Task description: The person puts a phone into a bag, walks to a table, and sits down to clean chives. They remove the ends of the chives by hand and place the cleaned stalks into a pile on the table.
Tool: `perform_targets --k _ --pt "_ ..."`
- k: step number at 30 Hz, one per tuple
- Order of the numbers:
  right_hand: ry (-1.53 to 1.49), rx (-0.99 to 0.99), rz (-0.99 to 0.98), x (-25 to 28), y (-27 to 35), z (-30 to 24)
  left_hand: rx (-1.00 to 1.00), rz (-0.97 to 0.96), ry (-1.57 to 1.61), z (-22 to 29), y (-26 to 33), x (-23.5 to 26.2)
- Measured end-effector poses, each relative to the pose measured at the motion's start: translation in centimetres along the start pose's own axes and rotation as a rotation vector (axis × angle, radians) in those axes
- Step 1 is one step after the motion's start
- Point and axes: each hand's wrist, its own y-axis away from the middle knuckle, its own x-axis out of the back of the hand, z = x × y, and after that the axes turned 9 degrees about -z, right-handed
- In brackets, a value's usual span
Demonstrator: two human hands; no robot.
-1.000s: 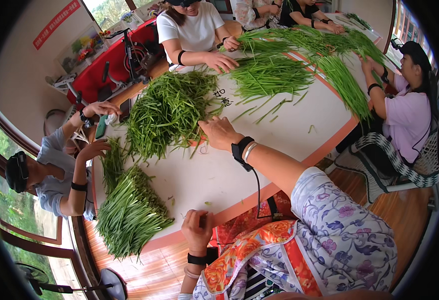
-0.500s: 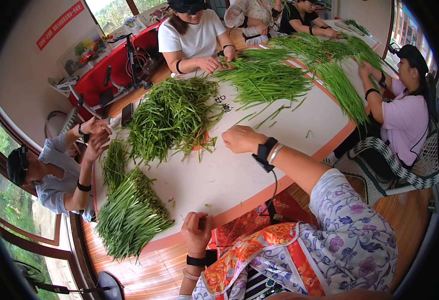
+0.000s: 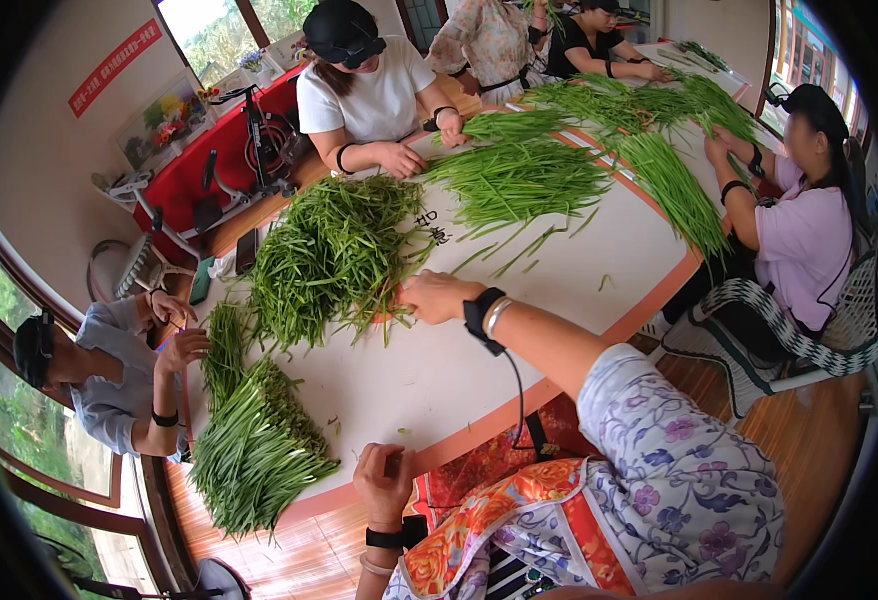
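My right hand point(image 3: 435, 297) reaches across the table to the right edge of a tangled heap of green chive-like stalks point(image 3: 334, 255). Its fingers are bent together and its fingertips are hidden, so what they hold, if anything, does not show. My left hand point(image 3: 384, 480) hovers at the table's near edge, fingers curled in, with nothing seen in it. Left of it lies a neat bundle of the same greens point(image 3: 259, 455), cut ends aligned and leaf tips hanging over the edge. A smaller bunch point(image 3: 225, 355) lies just behind that bundle.
The white table point(image 3: 599, 262) has an orange border. More greens point(image 3: 519, 185) are spread at the far side, with another pile point(image 3: 669, 185) to the right. Co-workers sit around: one at the left point(image 3: 119, 375), one opposite point(image 3: 369, 110), one at the right point(image 3: 804, 235). Loose stalks point(image 3: 519, 250) lie mid-table.
My right hand has moved left over the bare table to the heap's edge. My left hand stays nearly in place. The person at the left has lowered their hands towards the smaller bunch.
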Motion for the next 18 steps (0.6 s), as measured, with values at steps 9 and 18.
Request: perform_targets --k 9,18 --pt "-0.110 0.081 0.154 -1.3 -1.6 -2.2 0.010 -0.023 0.055 -0.1 -0.2 0.3" --pt "-0.421 0.146 0.320 -1.4 9.6 -3.8 0.113 -0.070 0.251 -0.3 1.9 1.6"
